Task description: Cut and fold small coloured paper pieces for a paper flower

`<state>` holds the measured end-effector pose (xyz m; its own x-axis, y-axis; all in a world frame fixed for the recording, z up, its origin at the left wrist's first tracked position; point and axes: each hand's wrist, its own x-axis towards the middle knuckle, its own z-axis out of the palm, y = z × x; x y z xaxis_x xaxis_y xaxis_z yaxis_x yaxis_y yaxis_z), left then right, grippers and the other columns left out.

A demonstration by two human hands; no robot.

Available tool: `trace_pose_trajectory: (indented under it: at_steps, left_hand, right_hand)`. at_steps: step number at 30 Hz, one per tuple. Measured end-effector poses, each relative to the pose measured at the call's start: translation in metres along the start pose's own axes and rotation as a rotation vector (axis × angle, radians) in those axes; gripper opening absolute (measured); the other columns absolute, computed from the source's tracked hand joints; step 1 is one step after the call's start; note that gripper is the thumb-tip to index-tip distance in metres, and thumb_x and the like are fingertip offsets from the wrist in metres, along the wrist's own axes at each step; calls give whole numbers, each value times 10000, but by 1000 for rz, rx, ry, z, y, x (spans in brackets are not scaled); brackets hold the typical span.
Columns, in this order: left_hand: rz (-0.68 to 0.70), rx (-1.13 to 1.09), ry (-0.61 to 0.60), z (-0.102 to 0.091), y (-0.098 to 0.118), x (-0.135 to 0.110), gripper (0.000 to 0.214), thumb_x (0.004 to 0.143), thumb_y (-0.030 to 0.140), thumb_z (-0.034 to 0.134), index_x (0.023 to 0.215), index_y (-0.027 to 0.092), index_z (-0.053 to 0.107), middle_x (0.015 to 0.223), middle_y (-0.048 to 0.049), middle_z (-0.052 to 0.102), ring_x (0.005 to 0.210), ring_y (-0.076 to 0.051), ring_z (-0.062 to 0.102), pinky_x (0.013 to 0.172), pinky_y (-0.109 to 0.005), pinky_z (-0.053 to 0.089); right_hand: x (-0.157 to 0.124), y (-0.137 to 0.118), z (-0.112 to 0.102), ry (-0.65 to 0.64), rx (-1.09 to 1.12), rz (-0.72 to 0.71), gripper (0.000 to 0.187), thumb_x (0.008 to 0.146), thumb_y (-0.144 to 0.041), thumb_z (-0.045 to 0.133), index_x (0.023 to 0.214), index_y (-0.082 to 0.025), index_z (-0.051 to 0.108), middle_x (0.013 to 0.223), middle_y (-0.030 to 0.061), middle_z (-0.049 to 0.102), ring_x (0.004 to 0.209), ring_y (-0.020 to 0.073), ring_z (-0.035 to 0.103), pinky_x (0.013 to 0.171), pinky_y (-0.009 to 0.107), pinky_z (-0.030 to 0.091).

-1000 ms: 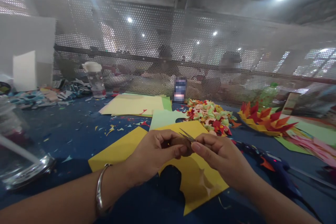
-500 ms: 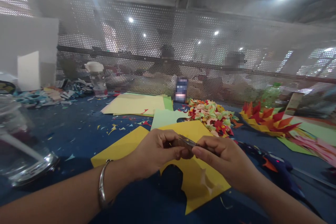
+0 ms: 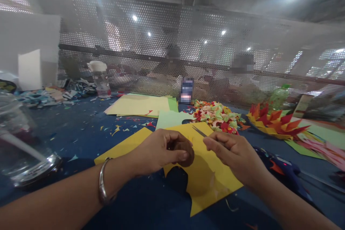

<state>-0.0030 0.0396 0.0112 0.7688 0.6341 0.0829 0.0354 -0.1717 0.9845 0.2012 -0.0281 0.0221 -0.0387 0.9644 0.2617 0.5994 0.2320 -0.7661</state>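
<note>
Tweezers [image 3: 198,130] with dark, thin tips point up and left from my right hand [image 3: 229,151], whose fingers are closed around them. My left hand [image 3: 164,152], a silver bangle at its wrist, is curled with thumb and fingers together. Whatever it may hold is hidden by the fingers or too small to name. Both hands hover over a yellow paper sheet [image 3: 215,174] that has rounded cut-outs along its near edge. A gap separates the tweezer tips from my left fingers.
Beyond the hands lie a pile of small folded paper pieces [image 3: 215,115] and cream paper sheets [image 3: 137,105]. A dark blue glue gun [image 3: 285,169] rests at right, below a red-orange-yellow paper ornament [image 3: 275,122]. A clear plastic cup [image 3: 18,129] stands left; a phone [image 3: 187,90] stands upright behind.
My right hand has drawn slightly right with the tweezers, so their tips now show apart from my left hand. My left hand stays nearly in place, fingers still curled.
</note>
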Motion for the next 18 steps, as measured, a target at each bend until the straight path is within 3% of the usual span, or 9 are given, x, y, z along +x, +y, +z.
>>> trace_pose_trajectory:
  at_steps: [3, 11, 14, 18]
  left_hand:
    - [-33, 191, -41, -9, 0, -1, 307, 743, 247, 636, 1033, 159, 584, 743, -29, 677, 647, -138, 594, 610, -256, 433]
    - [-131, 640, -285, -34, 20, -11, 168, 734, 230, 560, 853, 188, 669, 762, -20, 692, 674, -155, 617, 576, -230, 426]
    - [-92, 845, -189, -33, 19, -12, 154, 737, 252, 549, 797, 195, 679, 764, -26, 689, 683, -159, 603, 599, -248, 409]
    - [12, 962, 5, -25, 4, -8, 198, 764, 295, 534, 879, 201, 664, 871, -46, 675, 776, -183, 589, 672, -280, 410]
  right_hand:
    - [1, 3, -1, 26, 22, 31, 370, 847, -511, 519, 672, -186, 521, 528, -68, 293, 461, 78, 250, 417, 228, 196]
    - [7, 12, -1, 100, -89, 61, 389, 828, -533, 528, 661, -181, 531, 510, -65, 288, 453, 77, 240, 405, 225, 182]
    - [9, 14, -2, 100, -140, 58, 401, 828, -537, 524, 635, -185, 504, 514, -62, 301, 455, 79, 256, 409, 224, 195]
    - [10, 16, -3, 92, -148, 56, 417, 822, -561, 513, 635, -189, 491, 525, -60, 318, 457, 84, 277, 413, 224, 209]
